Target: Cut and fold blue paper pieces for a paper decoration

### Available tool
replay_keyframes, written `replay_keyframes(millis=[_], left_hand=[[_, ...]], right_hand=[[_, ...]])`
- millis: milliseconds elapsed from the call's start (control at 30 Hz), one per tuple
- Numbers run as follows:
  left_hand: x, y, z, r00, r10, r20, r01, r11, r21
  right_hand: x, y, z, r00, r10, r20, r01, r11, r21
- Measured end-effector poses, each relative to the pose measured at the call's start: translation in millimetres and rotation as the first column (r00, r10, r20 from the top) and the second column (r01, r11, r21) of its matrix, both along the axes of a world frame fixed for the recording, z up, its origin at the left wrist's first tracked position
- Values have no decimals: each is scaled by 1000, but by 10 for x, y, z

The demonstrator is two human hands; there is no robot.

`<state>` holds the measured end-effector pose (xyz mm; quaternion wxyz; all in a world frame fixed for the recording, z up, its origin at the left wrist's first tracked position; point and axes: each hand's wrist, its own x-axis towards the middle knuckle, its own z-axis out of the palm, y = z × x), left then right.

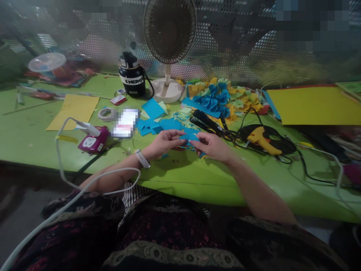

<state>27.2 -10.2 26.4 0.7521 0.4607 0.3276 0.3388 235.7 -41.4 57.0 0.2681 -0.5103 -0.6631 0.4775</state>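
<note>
Between my two hands is a small piece of blue paper (191, 137), pinched at both sides over the near part of the table. My left hand (167, 143), with a white band at the wrist, grips its left side between thumb and fingers. On the right side, my right hand (212, 146) pinches it the same way. Blue paper squares (170, 124) lie just beyond my left hand, and light paper scraps (184, 119) are scattered behind the held piece. A black flat iron (207, 122) rests beyond my right hand.
A yellow glue gun (263, 141) with looping black cords lies at the right. Blue and yellow paper petals (218, 96) are heaped behind. A fan (168, 88), a dark jug (132, 77), a phone (126, 123) and a purple power adapter (93, 139) stand or lie leftward. A white cable crosses my left forearm.
</note>
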Motion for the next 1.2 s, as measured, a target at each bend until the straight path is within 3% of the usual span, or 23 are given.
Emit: replay_keyframes(millis=[267, 767, 867, 933, 1000, 1067, 1133, 1200], left_hand=[[-98, 80, 125, 969, -181, -165, 181, 983, -17], [-123, 158, 75, 990, -50, -129, 54, 998, 27], [-152, 225, 56, 988, -27, -155, 31, 999, 27], [-175, 272, 54, 988, -18, -153, 22, 1000, 20], [-199, 318, 55, 989, -12, -149, 14, 1000, 10], [-219, 359, 55, 987, 1, -159, 0, 1000, 2], [-236, 392, 55, 984, 23, -176, -24, 1000, 0], [-252, 416, 59, 982, 38, -187, -39, 999, 1]], right_hand=[[50, 4, 35, 996, 86, -37, -87, 996, -30], [105, 108, -13, 996, -9, -86, -3, 990, -143], [179, 179, -42, 996, -72, -45, 71, 997, -39], [250, 245, -51, 982, -181, -58, 186, 978, 93], [331, 325, -51, 944, -324, -63, 330, 914, 236], [407, 415, -52, 892, -450, 45, 397, 827, 398], [464, 511, -66, 819, -526, 230, 339, 766, 546], [495, 612, -97, 748, -523, 409, 226, 779, 584]])
